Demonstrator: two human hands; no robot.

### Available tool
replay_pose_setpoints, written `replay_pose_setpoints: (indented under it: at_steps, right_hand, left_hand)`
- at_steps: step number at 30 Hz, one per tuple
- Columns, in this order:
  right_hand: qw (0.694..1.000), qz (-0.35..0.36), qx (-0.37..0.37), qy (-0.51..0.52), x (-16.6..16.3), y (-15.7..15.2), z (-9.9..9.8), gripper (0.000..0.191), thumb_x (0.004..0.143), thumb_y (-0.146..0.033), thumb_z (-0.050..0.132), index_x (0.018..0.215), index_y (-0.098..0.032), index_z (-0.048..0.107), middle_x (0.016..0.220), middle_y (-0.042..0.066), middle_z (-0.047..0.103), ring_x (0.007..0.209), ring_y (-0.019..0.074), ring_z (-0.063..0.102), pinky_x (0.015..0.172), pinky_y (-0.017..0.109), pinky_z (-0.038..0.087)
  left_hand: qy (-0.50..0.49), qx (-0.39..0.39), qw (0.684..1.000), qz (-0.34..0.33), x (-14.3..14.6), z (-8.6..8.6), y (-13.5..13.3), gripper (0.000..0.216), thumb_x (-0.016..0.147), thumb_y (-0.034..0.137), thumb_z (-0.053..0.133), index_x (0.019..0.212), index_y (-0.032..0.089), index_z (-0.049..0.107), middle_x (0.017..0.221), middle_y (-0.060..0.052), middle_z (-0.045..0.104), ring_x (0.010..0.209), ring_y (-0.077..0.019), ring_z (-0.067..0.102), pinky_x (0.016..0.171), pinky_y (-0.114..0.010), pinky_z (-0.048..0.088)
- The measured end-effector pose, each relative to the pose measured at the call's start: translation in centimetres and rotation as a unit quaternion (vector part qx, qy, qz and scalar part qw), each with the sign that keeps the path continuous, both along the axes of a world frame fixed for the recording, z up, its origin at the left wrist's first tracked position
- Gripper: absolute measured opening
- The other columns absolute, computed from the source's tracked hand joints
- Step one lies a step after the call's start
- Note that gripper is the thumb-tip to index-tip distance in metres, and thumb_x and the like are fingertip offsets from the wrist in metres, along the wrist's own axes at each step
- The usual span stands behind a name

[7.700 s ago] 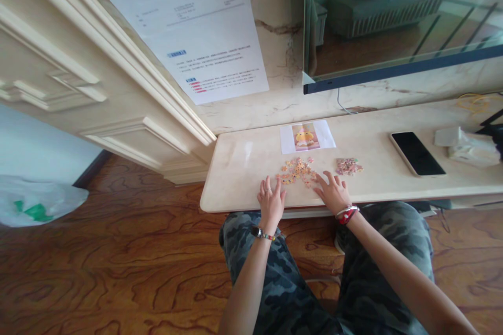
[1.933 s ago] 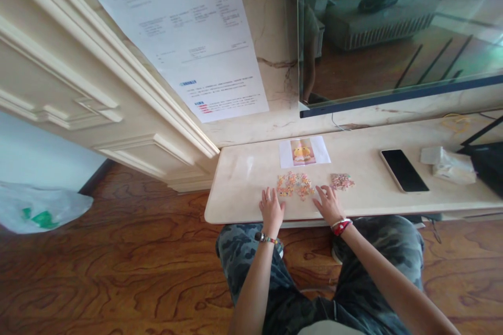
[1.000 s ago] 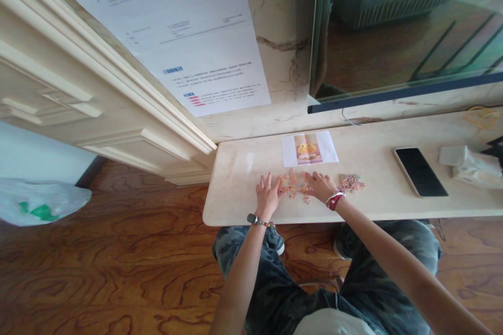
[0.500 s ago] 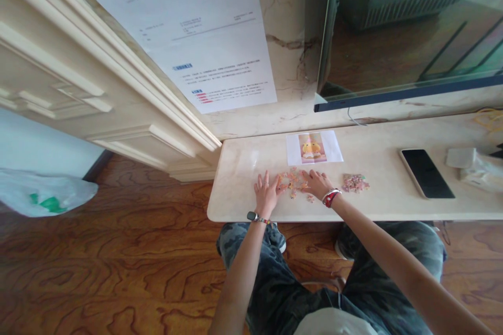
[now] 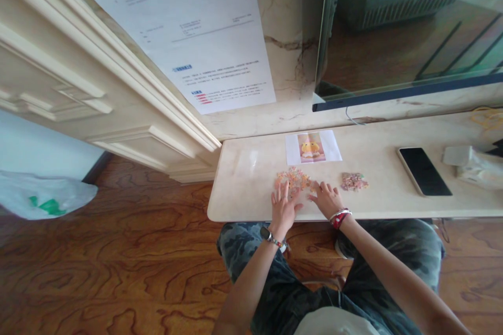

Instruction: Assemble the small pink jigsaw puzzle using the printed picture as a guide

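Note:
A loose pile of small orange and pink pieces (image 5: 294,175), too small to name surely but like jigsaw pieces, lies on the pale ledge (image 5: 243,188). My left hand (image 5: 284,209) is at the pile's near side, fingers spread and fingertips touching its edge. At the right edge of the same pile is my right hand (image 5: 327,199), its fingers stretched out and slightly bent. Neither hand visibly grips anything. To the right sits a second, tighter heap of pinkish pieces (image 5: 354,181), apart from both hands. Behind the loose pile is a paper with a yellow figure's picture (image 5: 312,147).
Farther right a phone (image 5: 425,171) lies screen up, beside a white box and plastic packaging (image 5: 481,167). A screen (image 5: 393,36) hangs above the ledge. A printed sheet (image 5: 223,73) is on the wall. My legs are below the front edge.
My left hand has moved right and toward me, from the pile's left side to its near side. My right hand has shifted slightly right and nearer. The loose pieces lie closer together.

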State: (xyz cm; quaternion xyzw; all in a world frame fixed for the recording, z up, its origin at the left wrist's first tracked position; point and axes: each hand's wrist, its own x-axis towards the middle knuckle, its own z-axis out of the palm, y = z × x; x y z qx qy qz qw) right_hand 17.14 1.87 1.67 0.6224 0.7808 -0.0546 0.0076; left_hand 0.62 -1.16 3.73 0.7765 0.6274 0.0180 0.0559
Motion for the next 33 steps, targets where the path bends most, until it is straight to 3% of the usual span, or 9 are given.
replay_pose_setpoints:
  at_steps: [7, 13, 18, 24, 33]
  right_hand:
    - [1.000, 0.005, 0.014, 0.019, -2.2, 0.6, -0.4, 0.055, 0.080, -0.048, 0.040, 0.125, -0.017, 0.033, 0.103, 0.012, 0.050, 0.091, 0.0227, 0.044, 0.073, 0.035, 0.031]
    - [1.000, 0.014, 0.009, 0.024, -2.7, 1.1, 0.5, 0.055, 0.080, -0.048, 0.038, 0.125, -0.016, 0.034, 0.106, 0.013, 0.049, 0.092, 0.0229, 0.044, 0.073, 0.036, 0.032]
    - [0.999, 0.006, 0.029, 0.030, -0.9, -1.4, 1.5, 0.051, 0.082, -0.046, 0.035, 0.123, -0.015, 0.037, 0.103, 0.013, 0.050, 0.091, 0.0227, 0.044, 0.073, 0.035, 0.033]
    - [0.999, 0.028, 0.010, 0.022, -0.9, -4.3, 0.4, 0.053, 0.081, -0.048, 0.038, 0.123, -0.015, 0.038, 0.102, 0.012, 0.050, 0.089, 0.0223, 0.045, 0.072, 0.035, 0.033]
    - [0.998, -0.026, 0.016, 0.055, -3.8, -2.5, 0.0, 0.060, 0.080, -0.049, 0.038, 0.127, -0.013, 0.032, 0.112, 0.014, 0.046, 0.093, 0.0232, 0.042, 0.074, 0.036, 0.031]
  left_hand:
    - [0.015, 0.007, 0.999, 0.029, -0.6, -1.2, -0.3, 0.058, 0.077, 0.041, 0.048, 0.129, 0.039, 0.021, 0.140, -0.005, 0.018, 0.127, -0.0318, 0.014, 0.093, -0.055, 0.028]
    - [0.031, 0.019, 0.997, 0.068, -0.7, -1.3, -0.3, 0.063, 0.076, 0.041, 0.048, 0.130, 0.039, 0.016, 0.142, -0.006, 0.013, 0.127, -0.0326, 0.013, 0.094, -0.056, 0.026]
    - [0.029, 0.019, 0.998, 0.050, -0.3, -0.8, -1.4, 0.065, 0.076, 0.044, 0.046, 0.131, 0.038, 0.012, 0.142, -0.006, 0.011, 0.128, -0.0318, 0.011, 0.094, -0.055, 0.027]
    - [0.030, 0.042, 0.997, 0.059, 0.8, -1.0, -3.2, 0.060, 0.079, 0.046, 0.040, 0.132, 0.032, 0.016, 0.142, -0.008, 0.013, 0.127, -0.0306, 0.013, 0.095, -0.053, 0.027]
    - [0.053, 0.056, 0.991, 0.107, 0.1, -1.3, -2.3, 0.054, 0.081, 0.041, 0.039, 0.131, 0.031, 0.022, 0.141, -0.007, 0.017, 0.126, -0.0319, 0.017, 0.093, -0.052, 0.030]
